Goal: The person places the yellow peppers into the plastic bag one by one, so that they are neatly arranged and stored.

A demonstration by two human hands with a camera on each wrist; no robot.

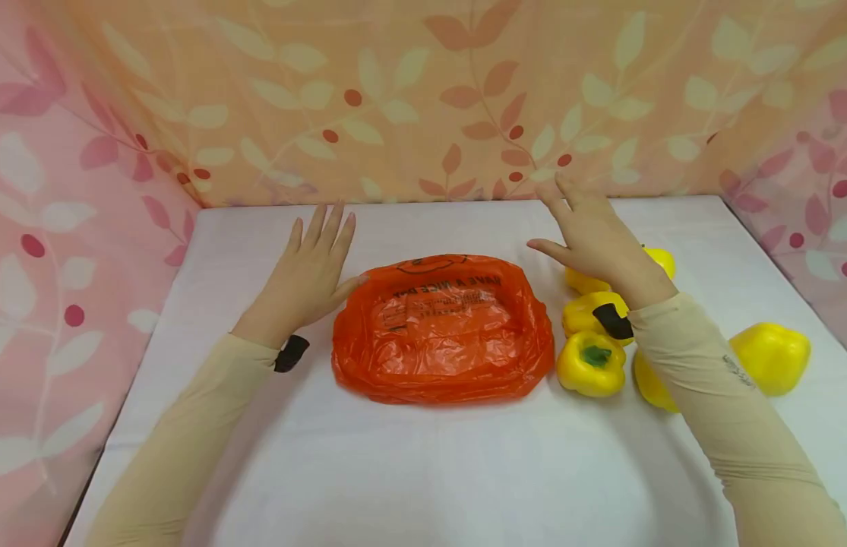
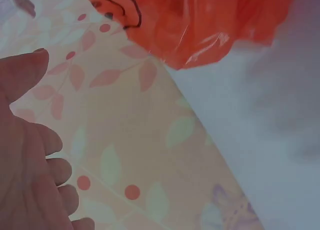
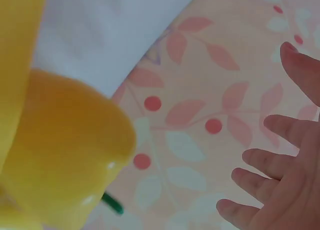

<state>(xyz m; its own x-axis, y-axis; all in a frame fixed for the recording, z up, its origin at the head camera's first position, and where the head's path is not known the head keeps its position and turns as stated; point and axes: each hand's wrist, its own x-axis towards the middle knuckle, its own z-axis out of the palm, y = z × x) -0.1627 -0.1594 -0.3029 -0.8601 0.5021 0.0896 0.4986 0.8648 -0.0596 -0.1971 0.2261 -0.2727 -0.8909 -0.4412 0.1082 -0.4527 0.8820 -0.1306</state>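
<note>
A red plastic bag (image 1: 444,334) with dark printing lies opened out in the middle of the white table, its rim rolled into an oval. My left hand (image 1: 310,273) is spread with straight fingers at the bag's left side, holding nothing. To the bag's right, my right hand (image 1: 594,232) hovers with fingers extended over yellow bell peppers and grips nothing. One bell pepper (image 1: 590,365) with a green stem sits close to the bag's right edge. In the right wrist view, a bell pepper (image 3: 75,145) appears large beside the right hand (image 3: 280,165).
Several yellow peppers stand at the right, partly hidden by the right forearm; one pepper (image 1: 770,358) lies outside that arm. A leaf-patterned cloth (image 1: 396,99) rises behind the white table (image 1: 423,471), with pink patterned cloth (image 1: 47,251) at the sides.
</note>
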